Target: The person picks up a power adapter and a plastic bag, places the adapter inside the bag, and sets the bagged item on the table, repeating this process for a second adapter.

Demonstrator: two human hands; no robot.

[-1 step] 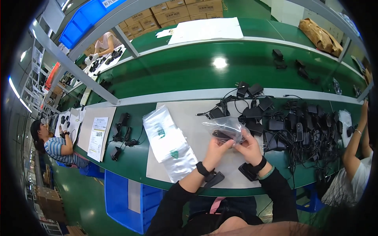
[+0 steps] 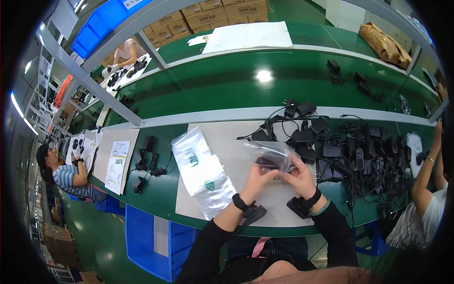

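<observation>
Both my hands are up over the grey mat [image 2: 236, 142] on the green bench [image 2: 156, 189], holding one clear plastic bag [image 2: 272, 154] with a black adapter [image 2: 266, 163] showing dark inside it. My left hand [image 2: 257, 182] has its grip closed on the bag's near edge from below, and my right hand [image 2: 299, 177] pinches the bag's right side, fingers clamped on the film. The bag sits just above the mat, between my hands and the clutter behind it.

Right of my right hand, very close, a tangle of black adapters and cables [image 2: 350, 151] covers the mat and spills along the bench; the nearest pieces lie just beside my wrist. To my left a stack of empty clear bags [image 2: 201, 170] lies flat on the mat, well within the space beside my left forearm. Further left are a few loose black adapters [image 2: 146, 158] and a printed sheet [image 2: 117, 165]. Beyond the mat runs a glossy green conveyor [image 2: 227, 90]. Another person's arm [image 2: 423, 175] reaches in at the right edge, and a seated person [image 2: 66, 175] works at the far left.
</observation>
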